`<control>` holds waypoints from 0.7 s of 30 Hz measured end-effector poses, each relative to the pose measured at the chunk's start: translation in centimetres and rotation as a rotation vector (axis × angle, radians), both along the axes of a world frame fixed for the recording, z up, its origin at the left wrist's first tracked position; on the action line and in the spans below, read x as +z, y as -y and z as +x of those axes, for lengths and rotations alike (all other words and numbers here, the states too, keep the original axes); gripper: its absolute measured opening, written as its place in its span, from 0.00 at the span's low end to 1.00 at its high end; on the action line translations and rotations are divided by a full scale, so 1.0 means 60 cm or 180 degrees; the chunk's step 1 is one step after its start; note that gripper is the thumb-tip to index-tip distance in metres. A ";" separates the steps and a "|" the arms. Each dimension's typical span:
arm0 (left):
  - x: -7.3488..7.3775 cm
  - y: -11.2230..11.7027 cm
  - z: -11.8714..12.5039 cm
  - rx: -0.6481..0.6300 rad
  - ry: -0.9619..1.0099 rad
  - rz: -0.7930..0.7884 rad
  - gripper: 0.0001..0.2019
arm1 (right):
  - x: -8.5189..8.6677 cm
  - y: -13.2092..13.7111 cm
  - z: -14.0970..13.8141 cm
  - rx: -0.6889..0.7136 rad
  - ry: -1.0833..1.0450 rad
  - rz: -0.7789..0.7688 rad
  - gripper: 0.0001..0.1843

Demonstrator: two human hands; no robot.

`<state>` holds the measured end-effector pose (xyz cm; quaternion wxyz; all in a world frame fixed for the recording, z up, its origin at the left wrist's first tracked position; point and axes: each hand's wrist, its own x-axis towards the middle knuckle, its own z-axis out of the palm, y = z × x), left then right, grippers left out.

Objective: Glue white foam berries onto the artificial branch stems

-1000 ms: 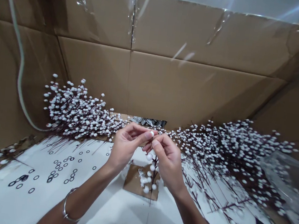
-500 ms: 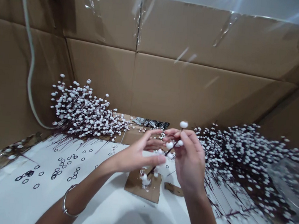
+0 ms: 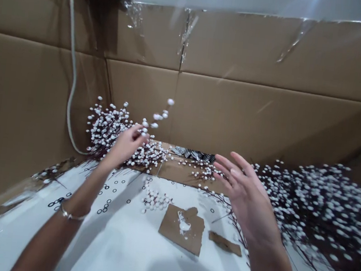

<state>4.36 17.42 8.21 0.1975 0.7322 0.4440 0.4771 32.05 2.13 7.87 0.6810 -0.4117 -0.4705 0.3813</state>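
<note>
My left hand (image 3: 129, 143) is closed on a thin sprig of white berries (image 3: 159, 117), held up over the left pile of berry stems (image 3: 105, 122). Its berried tip points up and to the right. My right hand (image 3: 246, 191) is raised with its fingers spread and nothing in them, near the big right-hand pile of berry stems (image 3: 310, 194). Between the arms lies a square piece of cardboard (image 3: 172, 226) with a smear of white paste (image 3: 184, 224) on it. A small cluster of white berries (image 3: 155, 201) sits just left of the cardboard.
Several small black rings (image 3: 106, 205) are scattered on the white table (image 3: 115, 250). A narrow cardboard strip (image 3: 225, 243) lies right of the square. Tall cardboard walls (image 3: 235, 115) enclose the back and sides, and a white cable (image 3: 72, 84) hangs at the left.
My left hand has carried the berry sprig left and up, away from the cardboard. My right hand has let go of it and spread its fingers. The view has shifted slightly.
</note>
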 end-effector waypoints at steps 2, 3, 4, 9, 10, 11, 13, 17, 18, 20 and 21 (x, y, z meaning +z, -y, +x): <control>0.011 -0.064 -0.055 0.0899 -0.0666 0.0289 0.23 | 0.002 0.001 -0.001 -0.0013 -0.0058 0.0052 0.23; 0.015 -0.092 -0.078 0.1175 -0.0992 0.0242 0.23 | 0.002 0.001 -0.002 -0.0029 -0.0102 0.0065 0.21; 0.017 -0.117 -0.095 0.1261 -0.1101 0.0173 0.24 | 0.001 0.001 -0.004 -0.0044 -0.0135 0.0073 0.19; 0.007 -0.184 -0.131 0.1311 -0.1404 -0.0117 0.31 | -0.009 -0.002 -0.008 0.0043 -0.0084 0.0070 0.10; 0.003 -0.189 -0.131 0.1332 -0.1433 -0.0160 0.32 | -0.011 -0.003 -0.009 0.0091 -0.0066 0.0048 0.10; 0.000 -0.192 -0.132 0.1360 -0.1452 -0.0200 0.33 | -0.012 -0.003 -0.010 0.0122 -0.0039 0.0027 0.09; -0.002 -0.198 -0.132 0.1400 -0.1485 -0.0283 0.35 | -0.014 -0.003 -0.014 0.0147 0.0032 0.0004 0.08; 0.011 -0.203 -0.135 0.1350 -0.1584 -0.0413 0.34 | -0.010 0.000 -0.021 0.0246 0.0071 0.0026 0.07; 0.017 -0.202 -0.137 0.1338 -0.1601 -0.0413 0.34 | -0.009 0.001 -0.022 0.0269 0.0047 0.0042 0.07; 0.031 -0.192 -0.138 0.1324 -0.1616 -0.0364 0.32 | -0.005 0.003 -0.022 0.0246 -0.0023 0.0101 0.08; 0.037 -0.182 -0.137 0.1331 -0.1624 -0.0326 0.32 | -0.004 0.003 -0.021 0.0199 -0.0073 0.0151 0.08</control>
